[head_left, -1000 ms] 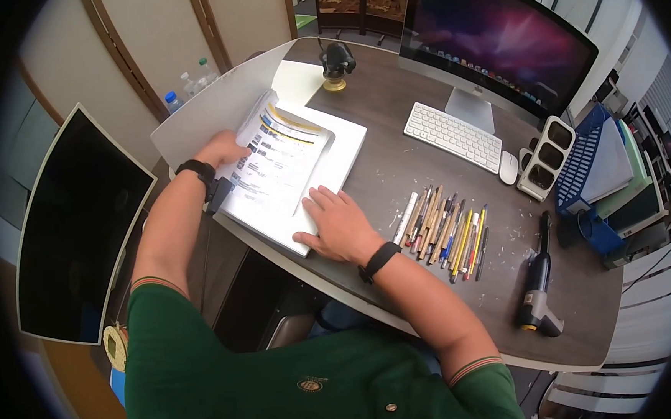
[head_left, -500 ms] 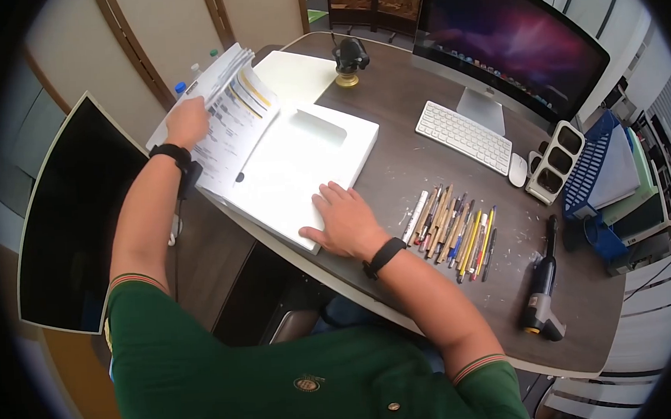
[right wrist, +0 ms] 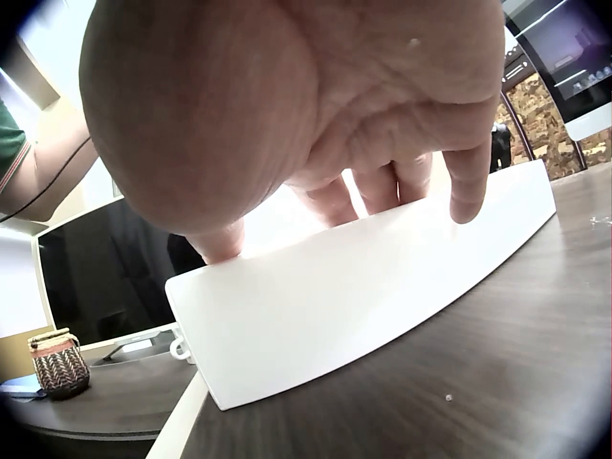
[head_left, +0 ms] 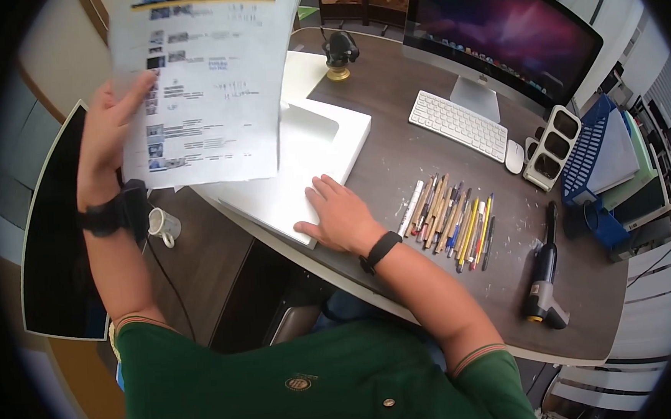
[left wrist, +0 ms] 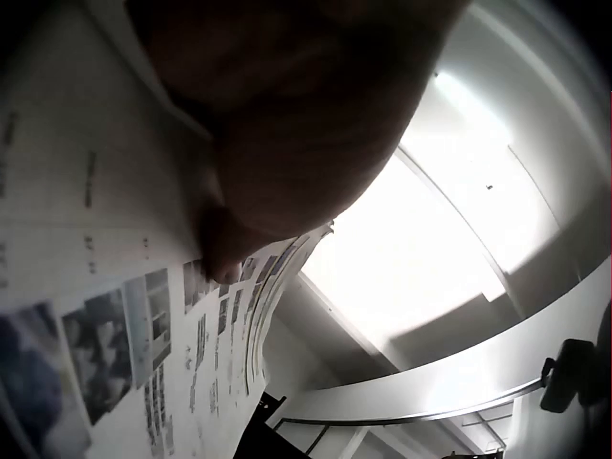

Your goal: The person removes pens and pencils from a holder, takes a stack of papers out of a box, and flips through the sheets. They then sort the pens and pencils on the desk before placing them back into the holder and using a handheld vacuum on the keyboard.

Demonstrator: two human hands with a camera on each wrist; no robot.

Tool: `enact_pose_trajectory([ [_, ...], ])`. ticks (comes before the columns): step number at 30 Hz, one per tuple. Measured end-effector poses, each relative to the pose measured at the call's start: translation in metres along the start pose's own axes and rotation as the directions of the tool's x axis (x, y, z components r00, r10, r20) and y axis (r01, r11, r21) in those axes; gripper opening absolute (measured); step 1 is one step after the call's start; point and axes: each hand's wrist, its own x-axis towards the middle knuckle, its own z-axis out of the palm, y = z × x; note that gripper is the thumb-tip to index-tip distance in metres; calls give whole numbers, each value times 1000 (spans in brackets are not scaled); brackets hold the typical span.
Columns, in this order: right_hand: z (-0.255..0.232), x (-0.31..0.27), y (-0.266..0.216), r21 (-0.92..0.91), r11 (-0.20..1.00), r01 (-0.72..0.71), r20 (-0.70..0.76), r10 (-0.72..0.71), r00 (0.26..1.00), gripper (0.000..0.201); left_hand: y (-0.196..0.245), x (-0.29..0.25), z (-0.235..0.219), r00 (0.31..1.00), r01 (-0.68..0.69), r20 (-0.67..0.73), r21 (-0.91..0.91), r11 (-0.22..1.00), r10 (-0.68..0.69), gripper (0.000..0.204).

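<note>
Printed papers [head_left: 214,102] hang raised at the upper left of the head view, pinched at their left side by my left hand [head_left: 108,135], its thumb on the front sheet. In the left wrist view the thumb lies on printed sheets [left wrist: 96,344] with several layered edges. A flat white box [head_left: 273,202] lies at the desk's near edge, partly hidden behind the papers. My right hand [head_left: 339,213] rests on its near right corner with fingers spread. The right wrist view shows the fingertips on the top edge of the box [right wrist: 373,296].
Pens and pencils [head_left: 451,221] lie right of the box, a black handheld tool [head_left: 543,281] beyond them. A keyboard [head_left: 457,125], mouse [head_left: 513,156] and monitor [head_left: 502,38] stand farther back. A white mug [head_left: 165,226] and dark screen [head_left: 54,250] are at left.
My left hand has lifted the papers off the white box, up and toward the head camera, uncovering part of the box top. My right hand has stayed on the box.
</note>
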Motion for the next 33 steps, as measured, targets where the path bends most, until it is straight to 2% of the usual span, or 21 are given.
enact_pose_trajectory([
  [1,0,0,0,6,1000,-1,-8,1,1000,81,9,-7,0,999,-42,-14,-18,999,42,35],
  [5,7,-2,2,57,998,33,-111,-27,993,76,27,-24,8,998,-59,-47,-165,984,52,40],
  [8,6,-6,0,119,993,19,-131,-3,991,77,21,-34,25,997,-59,-57,-269,961,46,42],
  [11,1,-8,1,286,957,41,-76,-20,997,68,14,-50,52,999,-26,-46,-344,939,11,44],
  [12,9,-6,3,555,826,96,-140,-21,990,66,10,-54,60,1000,-14,-31,-364,931,3,45],
  [13,26,-1,9,766,621,163,-207,-2,978,64,6,-59,65,1000,17,8,-387,922,-15,44],
  [16,56,13,24,970,126,207,-215,45,976,51,-1,-72,86,999,31,39,-405,914,-16,43],
  [17,33,2,17,982,-162,98,-87,74,993,49,1,-77,94,997,43,71,-429,902,-14,40],
  [19,15,-18,19,826,-564,-20,37,18,999,45,-3,-84,107,993,91,111,-465,881,-44,37],
  [21,13,-39,26,632,-773,-50,-1,-65,998,41,0,-91,123,990,121,122,-465,877,-72,32],
  [22,14,-49,29,848,-529,30,-7,44,999,41,-3,-93,129,984,152,154,-465,872,-89,31],
  [23,14,-58,33,973,-218,75,-45,142,989,42,-10,-95,135,978,181,182,-465,867,-106,31],
  [24,15,-70,37,989,118,84,-108,220,969,42,-16,-98,142,970,211,210,-464,860,-125,30],
  [25,17,-90,43,995,86,54,-74,253,965,43,-18,-103,153,966,227,218,-469,854,-137,31],
  [28,28,-146,74,984,-104,141,-105,297,949,56,-33,-114,187,894,369,415,-472,801,-167,33],
  [30,-24,-170,50,879,-366,305,-125,440,889,65,-45,-123,219,830,475,513,-445,760,-218,33],
  [33,-64,-190,34,680,-573,457,-134,516,846,71,-57,-137,266,751,593,603,-435,677,-270,34],
])
